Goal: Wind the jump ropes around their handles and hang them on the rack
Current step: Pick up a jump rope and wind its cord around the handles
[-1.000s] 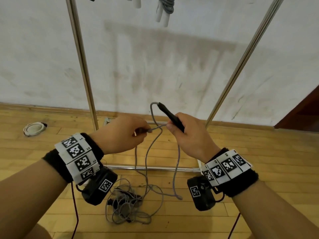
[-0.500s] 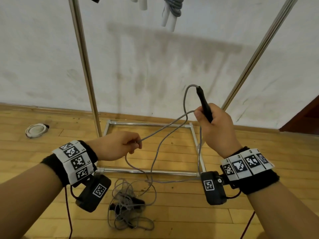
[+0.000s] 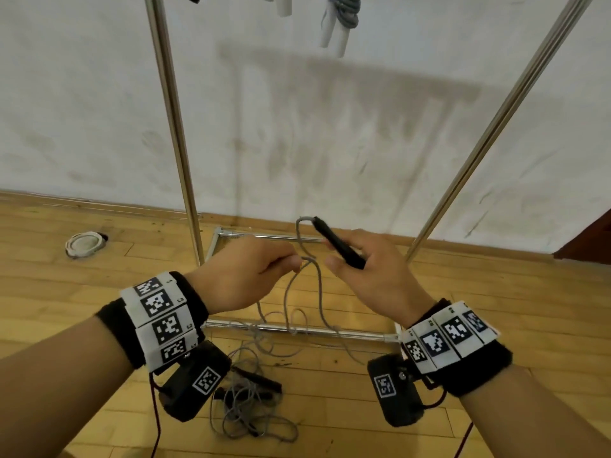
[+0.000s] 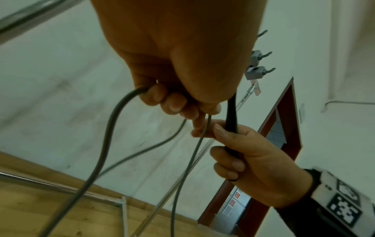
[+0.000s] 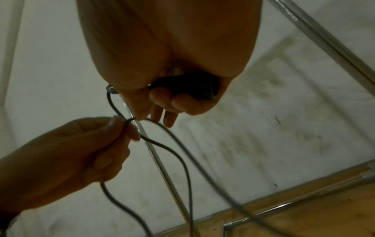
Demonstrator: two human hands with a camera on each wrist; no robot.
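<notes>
My right hand (image 3: 360, 266) grips a black jump-rope handle (image 3: 337, 242) that points up and to the left. The grey rope (image 3: 317, 285) leaves the handle's tip, curls down and runs to my left hand (image 3: 264, 269), which pinches it close beside the right thumb. In the left wrist view the left hand (image 4: 182, 109) holds the rope (image 4: 107, 131) next to the handle (image 4: 231, 118). The right wrist view shows the handle's butt (image 5: 190, 88) in my right hand (image 5: 166, 102). The rest of the rope lies in a tangled pile (image 3: 251, 401) on the floor, with another black handle (image 3: 261, 381) in it.
A metal rack stands ahead with two uprights (image 3: 172, 120) (image 3: 496, 123) and a floor frame (image 3: 297, 330). A wound rope with white handles (image 3: 337, 24) hangs at the top. A white coiled thing (image 3: 82, 244) lies on the wooden floor at the left.
My right hand, raised and apart half a second ago, has come back down and left next to my left hand. The rope loop between them has shortened.
</notes>
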